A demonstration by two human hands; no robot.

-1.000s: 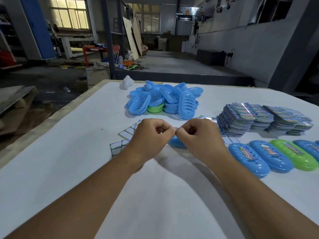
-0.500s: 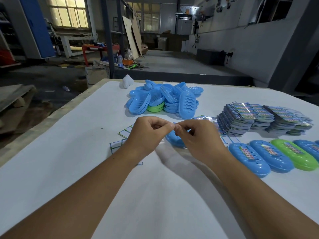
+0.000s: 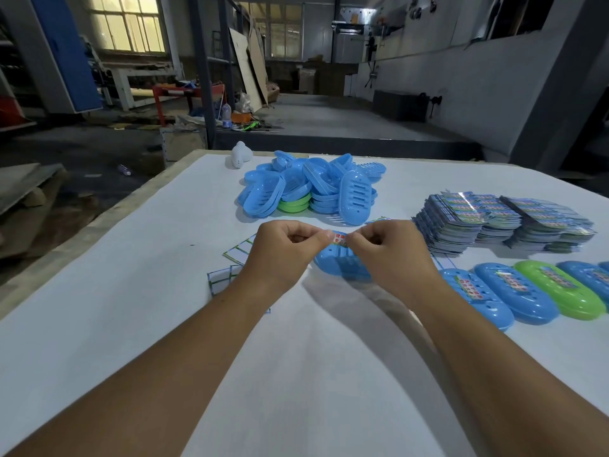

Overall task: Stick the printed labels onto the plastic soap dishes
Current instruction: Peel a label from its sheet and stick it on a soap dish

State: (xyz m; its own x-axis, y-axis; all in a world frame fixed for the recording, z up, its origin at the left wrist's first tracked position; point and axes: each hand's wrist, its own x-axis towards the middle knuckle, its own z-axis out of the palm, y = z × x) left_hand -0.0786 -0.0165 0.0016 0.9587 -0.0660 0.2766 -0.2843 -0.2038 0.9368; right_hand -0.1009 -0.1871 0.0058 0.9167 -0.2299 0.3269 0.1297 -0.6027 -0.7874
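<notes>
My left hand (image 3: 283,250) and my right hand (image 3: 392,252) pinch the two ends of a small printed label (image 3: 339,238) between them. The label hangs just above a blue soap dish (image 3: 339,263) that lies on the white table, partly hidden by my right hand. A row of labelled dishes, blue (image 3: 478,300) and green (image 3: 560,293), lies to the right. A heap of unlabelled blue and green dishes (image 3: 309,189) sits behind my hands.
Stacks of printed label sheets (image 3: 494,222) stand at the right. Used backing sheets (image 3: 237,255) lie under my left wrist. A small white object (image 3: 240,154) rests near the table's far edge (image 3: 99,222). Workshop floor lies beyond.
My hands have drawn slightly apart, and the label now shows stretched between the fingertips. They have also lifted a little toward the far side, above the blue dish.
</notes>
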